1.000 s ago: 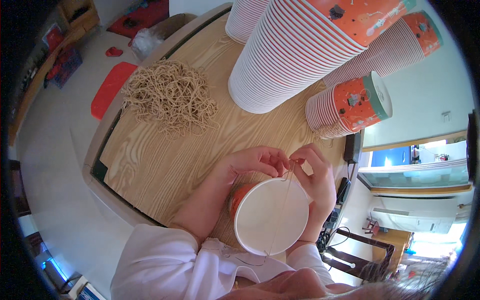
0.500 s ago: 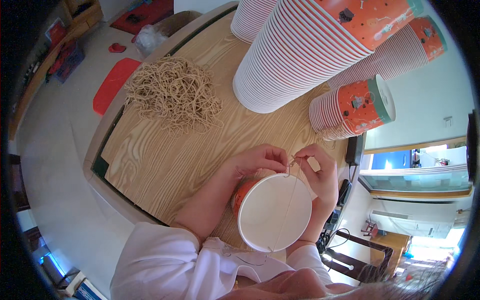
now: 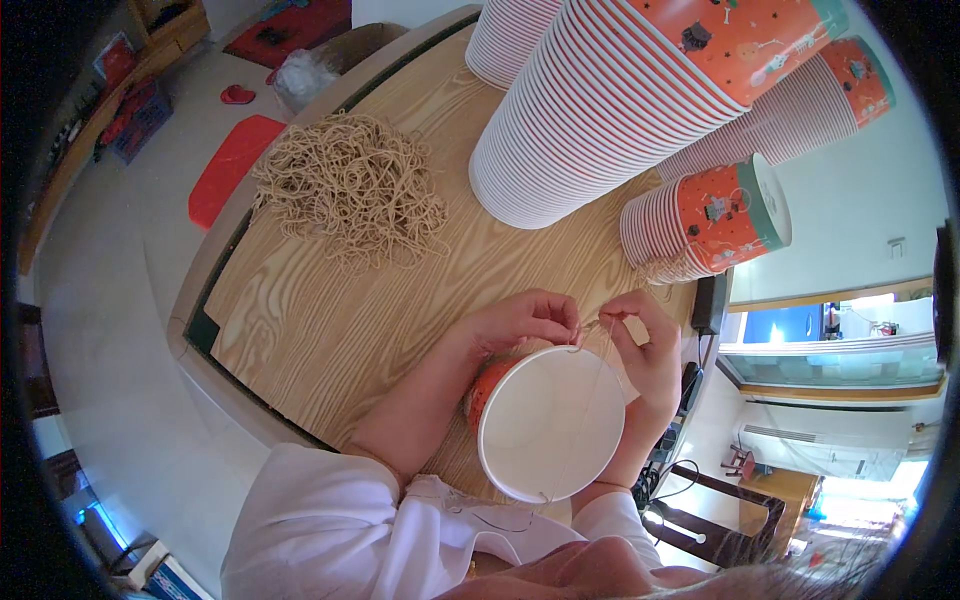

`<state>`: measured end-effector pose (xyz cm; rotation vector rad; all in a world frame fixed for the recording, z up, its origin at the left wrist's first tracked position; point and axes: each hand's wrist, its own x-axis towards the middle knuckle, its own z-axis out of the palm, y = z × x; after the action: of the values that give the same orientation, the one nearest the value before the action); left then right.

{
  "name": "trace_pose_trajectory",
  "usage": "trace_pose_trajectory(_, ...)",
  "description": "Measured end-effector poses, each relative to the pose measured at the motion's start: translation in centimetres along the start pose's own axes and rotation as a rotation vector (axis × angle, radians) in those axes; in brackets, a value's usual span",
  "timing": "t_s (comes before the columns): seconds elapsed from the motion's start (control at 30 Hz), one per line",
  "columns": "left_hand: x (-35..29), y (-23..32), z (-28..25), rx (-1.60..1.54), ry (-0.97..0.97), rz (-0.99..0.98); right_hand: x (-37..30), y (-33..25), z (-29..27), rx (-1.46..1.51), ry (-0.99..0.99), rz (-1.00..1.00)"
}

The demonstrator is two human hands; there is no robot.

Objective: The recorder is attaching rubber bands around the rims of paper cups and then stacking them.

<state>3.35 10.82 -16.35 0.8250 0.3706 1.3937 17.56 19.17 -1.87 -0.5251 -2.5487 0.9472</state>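
An orange paper bucket [image 3: 552, 425] lies on its side in front of me, its round white mouth turned toward me. A thin string [image 3: 590, 420] runs across that mouth from the far rim to the near rim. At the far rim my left hand [image 3: 528, 320] pinches the string, thumb against fingers. Just right of it, my right hand [image 3: 645, 335] is closed in a pinch on the string's end, slightly apart from the left fingertips. What exactly lies between the left fingertips is partly hidden.
A tangled heap of tan string [image 3: 352, 190] lies at the table's left. Tall nested stacks of paper buckets [image 3: 600, 110] lean across the back, with a shorter stack [image 3: 705, 220] at the right. A black power box [image 3: 710, 300] and cables line the table's right edge.
My right hand has drawn a little to the right, away from my left fingers, widening the gap between them. The bucket has hardly moved.
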Motion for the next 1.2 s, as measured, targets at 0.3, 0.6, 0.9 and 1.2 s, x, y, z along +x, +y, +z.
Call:
trace_pose_trajectory(0.3, 0.0, 0.4, 0.1, -0.061, -0.049, 0.017, -0.1, -0.2, -0.1, 0.002, 0.004, -0.021)
trace_pose_trajectory(0.6, 0.1, 0.6, 0.6, 0.107, 0.053, -0.04, 0.2, -0.4, 0.3, -0.018, -0.024, -0.017)
trace_pose_trajectory(0.9, 0.0, 0.8, 0.5, 0.001, 0.104, 0.009, -0.4, 0.0, 0.1, 0.017, -0.028, -0.044)
trace_pose_trajectory(1.2, 0.2, 0.5, 0.4, -0.011, 0.153, 0.048, -0.4, 0.4, -0.9, 0.003, -0.147, 0.099)
